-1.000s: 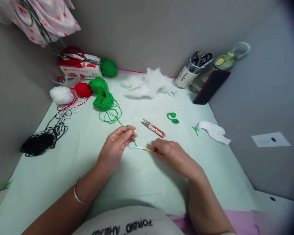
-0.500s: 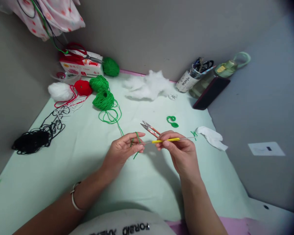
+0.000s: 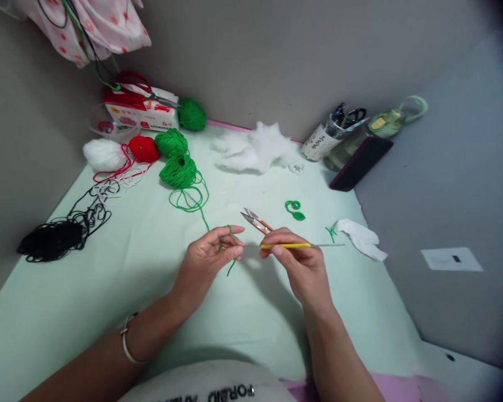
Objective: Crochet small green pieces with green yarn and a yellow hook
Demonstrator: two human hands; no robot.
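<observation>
Green yarn (image 3: 230,268) is looped round the fingers of my left hand (image 3: 205,262), which pinches it near its short hanging end. The strand leads back to a loose green yarn ball (image 3: 179,171). My right hand (image 3: 304,265) grips a crochet hook (image 3: 287,245) by its yellow handle. One thin metal end points toward my left fingertips and the other sticks out to the right. Just beyond my right fingers lie thread snips (image 3: 257,221) with orange handles, partly hidden by the hand. A small green crocheted piece (image 3: 295,210) lies further back.
White stuffing (image 3: 255,148) lies at the back, near a pen cup (image 3: 322,139), a bottle (image 3: 385,120) and a phone (image 3: 360,162). Red yarn (image 3: 143,149), white yarn (image 3: 104,154) and tangled black yarn (image 3: 52,239) are at left. A crumpled tissue (image 3: 360,239) and green scraps (image 3: 331,233) lie right.
My right hand has moved slightly left and down, and the hook has levelled. The hook's tip has drawn a little away from the yarn at my left hand, which has barely shifted.
</observation>
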